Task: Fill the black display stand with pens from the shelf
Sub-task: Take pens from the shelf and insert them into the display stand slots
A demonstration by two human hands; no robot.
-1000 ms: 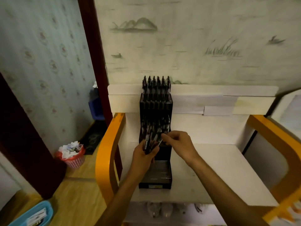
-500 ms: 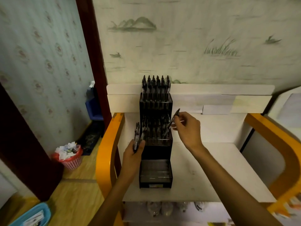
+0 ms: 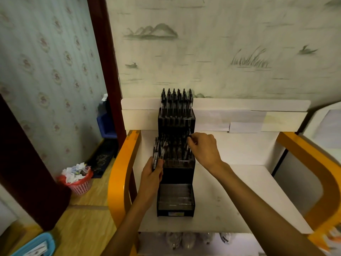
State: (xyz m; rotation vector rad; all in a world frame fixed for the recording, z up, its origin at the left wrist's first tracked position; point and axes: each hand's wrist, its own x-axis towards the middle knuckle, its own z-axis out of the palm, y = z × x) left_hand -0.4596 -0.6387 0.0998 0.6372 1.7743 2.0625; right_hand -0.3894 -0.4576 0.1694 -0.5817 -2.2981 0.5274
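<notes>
The black stepped display stand point(image 3: 175, 200) stands on the white shelf point(image 3: 230, 200) against the wall. Its top tier holds a full row of black pens point(image 3: 176, 100); the middle tier holds several more. The lowest tray looks empty. My left hand point(image 3: 152, 174) grips a bundle of pens point(image 3: 158, 152) upright at the stand's left side. My right hand point(image 3: 203, 148) pinches a single pen point(image 3: 188, 139) at the right end of the middle tier, its lower part among the pens there.
Orange curved side rails point(image 3: 120, 172) point(image 3: 313, 163) flank the shelf. A pink waste basket point(image 3: 79, 180) full of paper sits on the wooden floor at left, a blue tray point(image 3: 35, 244) at bottom left. Packets lie on the lower shelf point(image 3: 184, 239).
My right hand has lowered its pen from above the stand down into the right end of the middle tier. My left hand with the bundle stays beside the stand's left side.
</notes>
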